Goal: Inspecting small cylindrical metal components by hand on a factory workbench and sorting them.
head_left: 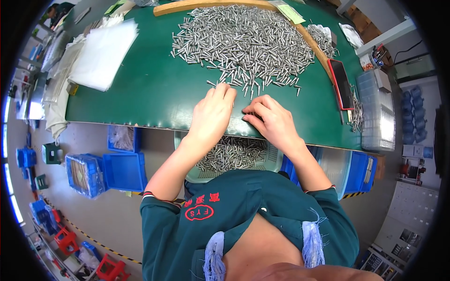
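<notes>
My left hand (213, 114) lies palm down on the green tabletop (140, 89) close to its near edge, fingers held together and stretched away from me, their tips just reaching the nearest stragglers of the heap of metal pins (243, 42). My right hand (272, 119) sits just beside it, fingers curled and drawn together with the tips pressed onto the mat; a few pins seem to lie under them, but I cannot tell whether I am pinching any.

The heap spreads over the far middle of the tabletop, up to the curved wooden strip (211, 5) along the far edge and the far right side. The pins are thin, silvery and all alike, and they have no common direction: long axes cross one another throughout the pile. At the near fringe, by my fingertips, several loose ones lie roughly end-on to me, running from the near edge toward the far one, others slantwise.

Below the near edge, against my lap, a pale perforated basket (274, 161) holds more pins, also lying every way.

On the far left corner of the tabletop rests a stack of clear plastic bags (105, 54). By the right edge lies a dark phone with a red rim (341, 84), and past it a clear compartment box (375, 112).
</notes>
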Action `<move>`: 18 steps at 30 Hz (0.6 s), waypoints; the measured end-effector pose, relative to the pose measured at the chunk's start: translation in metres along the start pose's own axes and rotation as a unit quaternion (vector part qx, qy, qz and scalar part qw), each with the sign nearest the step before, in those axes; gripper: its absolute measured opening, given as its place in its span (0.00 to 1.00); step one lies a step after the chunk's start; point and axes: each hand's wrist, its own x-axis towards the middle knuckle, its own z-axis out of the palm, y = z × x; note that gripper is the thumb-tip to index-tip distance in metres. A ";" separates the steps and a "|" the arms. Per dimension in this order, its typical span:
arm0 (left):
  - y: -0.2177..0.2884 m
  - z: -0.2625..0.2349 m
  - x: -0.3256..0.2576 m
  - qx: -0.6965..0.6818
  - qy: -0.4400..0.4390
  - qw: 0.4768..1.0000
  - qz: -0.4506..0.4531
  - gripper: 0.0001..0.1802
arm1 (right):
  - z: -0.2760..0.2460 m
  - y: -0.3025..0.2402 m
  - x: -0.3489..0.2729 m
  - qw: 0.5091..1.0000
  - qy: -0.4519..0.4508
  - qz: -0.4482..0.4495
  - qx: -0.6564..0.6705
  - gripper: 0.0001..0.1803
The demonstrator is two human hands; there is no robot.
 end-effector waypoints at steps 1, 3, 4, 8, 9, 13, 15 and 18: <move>-0.001 -0.001 -0.001 0.000 0.000 1.000 0.000 0.06 | 0.001 0.000 0.000 1.000 -0.001 -0.001 0.006 0.08; -0.002 -0.003 -0.001 0.009 -0.041 0.999 0.035 0.06 | 0.002 0.000 0.000 1.000 -0.001 -0.001 0.012 0.08; -0.002 -0.003 -0.002 0.009 -0.042 0.998 0.035 0.06 | 0.003 0.001 0.000 1.000 0.002 -0.009 0.009 0.09; 0.005 -0.009 -0.009 -0.014 -0.090 0.996 -0.016 0.05 | 0.003 -0.001 -0.001 1.000 -0.006 0.009 0.022 0.10; 0.008 -0.011 -0.010 -0.042 -0.102 0.993 -0.044 0.05 | 0.002 -0.003 -0.001 1.000 -0.006 0.010 0.022 0.10; -0.006 -0.010 -0.002 0.011 -0.010 0.998 -0.067 0.09 | 0.005 -0.010 0.003 1.000 0.011 -0.003 0.009 0.10; -0.011 -0.003 0.008 0.020 0.001 0.996 -0.082 0.09 | 0.010 -0.008 0.003 0.999 0.023 -0.028 -0.017 0.10; -0.012 0.005 0.015 0.029 0.020 0.995 -0.097 0.10 | 0.014 -0.005 0.004 0.997 0.040 -0.059 -0.031 0.09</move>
